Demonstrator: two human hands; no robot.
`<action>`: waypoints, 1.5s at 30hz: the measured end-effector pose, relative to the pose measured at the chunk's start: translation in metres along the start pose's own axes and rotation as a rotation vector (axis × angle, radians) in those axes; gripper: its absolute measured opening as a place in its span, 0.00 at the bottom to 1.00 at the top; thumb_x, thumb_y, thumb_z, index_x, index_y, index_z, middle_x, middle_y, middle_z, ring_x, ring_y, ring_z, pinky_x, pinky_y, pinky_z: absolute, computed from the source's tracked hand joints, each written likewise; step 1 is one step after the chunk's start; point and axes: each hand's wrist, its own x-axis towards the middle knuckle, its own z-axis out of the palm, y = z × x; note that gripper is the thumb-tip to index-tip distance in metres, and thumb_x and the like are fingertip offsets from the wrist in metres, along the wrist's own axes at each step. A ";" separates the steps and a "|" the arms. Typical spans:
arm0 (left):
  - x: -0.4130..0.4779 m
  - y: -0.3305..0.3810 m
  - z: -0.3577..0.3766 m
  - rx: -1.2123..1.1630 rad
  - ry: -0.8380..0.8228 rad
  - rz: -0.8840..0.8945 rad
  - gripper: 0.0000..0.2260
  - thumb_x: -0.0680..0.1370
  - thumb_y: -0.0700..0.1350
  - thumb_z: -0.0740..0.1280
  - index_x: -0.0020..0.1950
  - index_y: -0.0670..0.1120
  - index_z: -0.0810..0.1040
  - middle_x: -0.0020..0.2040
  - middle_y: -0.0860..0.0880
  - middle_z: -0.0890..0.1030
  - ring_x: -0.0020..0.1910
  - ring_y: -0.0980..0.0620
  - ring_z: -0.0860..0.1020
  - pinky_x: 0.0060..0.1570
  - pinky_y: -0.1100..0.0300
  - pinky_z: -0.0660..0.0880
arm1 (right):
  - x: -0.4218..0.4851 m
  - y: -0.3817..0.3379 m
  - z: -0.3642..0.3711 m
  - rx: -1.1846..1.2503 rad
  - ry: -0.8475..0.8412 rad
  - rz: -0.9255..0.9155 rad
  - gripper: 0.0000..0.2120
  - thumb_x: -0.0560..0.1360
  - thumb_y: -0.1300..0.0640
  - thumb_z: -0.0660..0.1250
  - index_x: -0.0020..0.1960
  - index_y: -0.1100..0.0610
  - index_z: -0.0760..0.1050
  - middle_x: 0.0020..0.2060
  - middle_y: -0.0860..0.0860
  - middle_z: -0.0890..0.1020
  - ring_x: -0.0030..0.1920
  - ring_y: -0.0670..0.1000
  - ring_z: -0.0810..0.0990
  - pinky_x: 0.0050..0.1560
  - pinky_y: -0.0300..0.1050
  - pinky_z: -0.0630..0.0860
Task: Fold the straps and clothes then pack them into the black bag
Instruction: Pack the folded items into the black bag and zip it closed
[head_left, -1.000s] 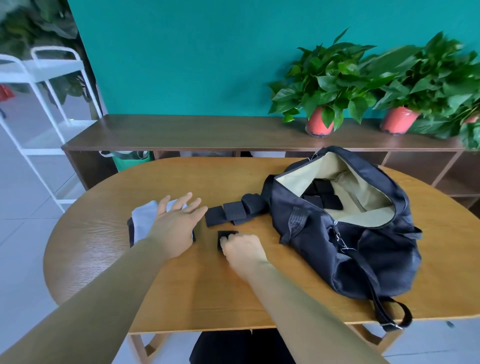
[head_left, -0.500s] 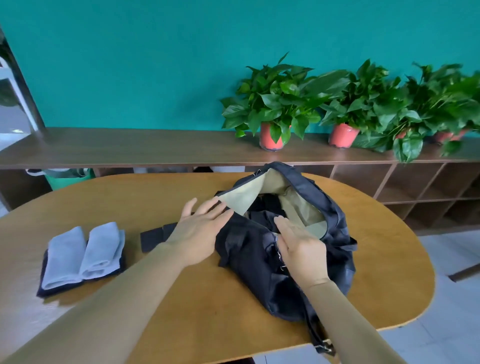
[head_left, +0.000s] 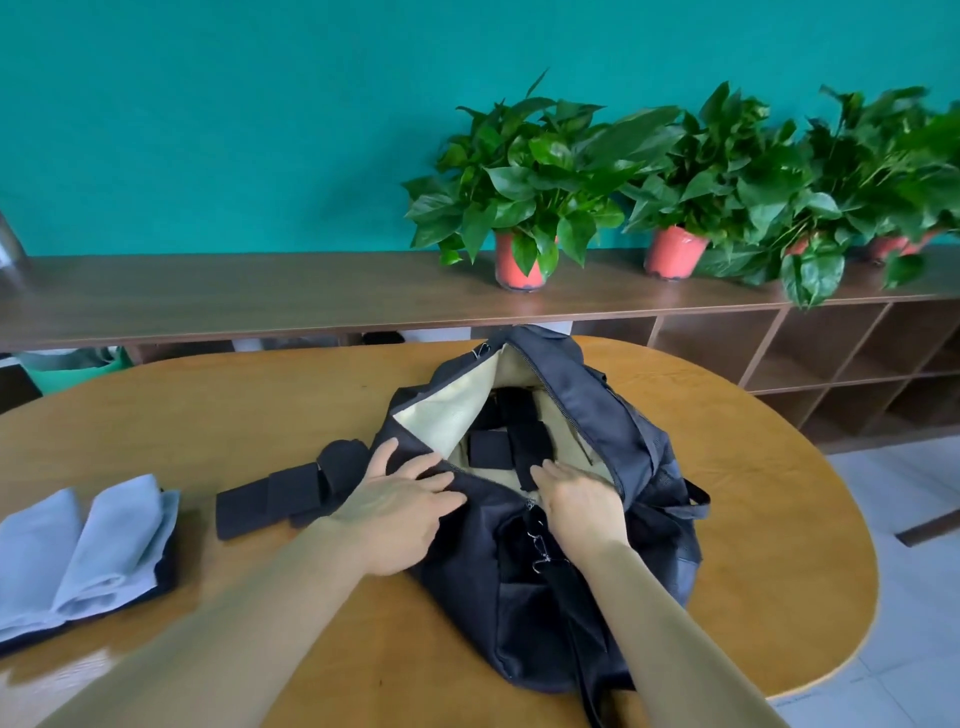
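Note:
The black bag (head_left: 644, 457) lies open on the wooden table (head_left: 270, 405), its beige lining showing. Several folded black straps (head_left: 496, 447) lie inside it. My left hand (head_left: 400, 506) rests flat on the bag's near rim, fingers straight. My right hand (head_left: 579, 501) is at the rim beside it, its fingertips reaching into the opening and touching a black strap there. More folded black straps (head_left: 275, 499) lie on the table just left of the bag. Folded light blue clothes (head_left: 98, 545) sit on a dark cloth at the far left.
A long dark wooden shelf (head_left: 260, 296) runs behind the table, with several potted plants (head_left: 524, 202) in red pots. A green bin (head_left: 72, 366) stands under the shelf at left. The table's rounded right edge (head_left: 862, 587) drops to a tiled floor.
My right hand left the table, where it gripped a folded strap, and went to the bag's opening. My left hand went from the clothes to the bag's rim. The view swung right.

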 end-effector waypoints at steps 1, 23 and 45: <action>0.000 -0.002 0.002 0.013 -0.006 -0.001 0.21 0.82 0.45 0.51 0.75 0.57 0.59 0.78 0.54 0.53 0.77 0.54 0.41 0.71 0.42 0.31 | -0.002 0.001 0.004 0.007 -0.001 -0.002 0.19 0.52 0.64 0.79 0.31 0.53 0.70 0.27 0.46 0.70 0.27 0.47 0.73 0.25 0.37 0.59; -0.063 -0.044 -0.007 0.034 0.255 -0.079 0.20 0.83 0.47 0.50 0.76 0.57 0.58 0.78 0.56 0.53 0.77 0.54 0.43 0.71 0.41 0.33 | -0.007 -0.037 -0.038 -0.186 0.231 -0.109 0.26 0.60 0.67 0.71 0.58 0.62 0.79 0.42 0.54 0.82 0.49 0.60 0.79 0.45 0.52 0.75; -0.163 -0.173 0.052 -0.031 0.187 -0.350 0.29 0.77 0.56 0.35 0.76 0.57 0.58 0.78 0.56 0.55 0.77 0.53 0.44 0.70 0.42 0.33 | 0.050 -0.240 0.012 -0.175 -0.073 -0.353 0.27 0.71 0.52 0.71 0.68 0.58 0.71 0.62 0.60 0.77 0.70 0.60 0.66 0.66 0.61 0.60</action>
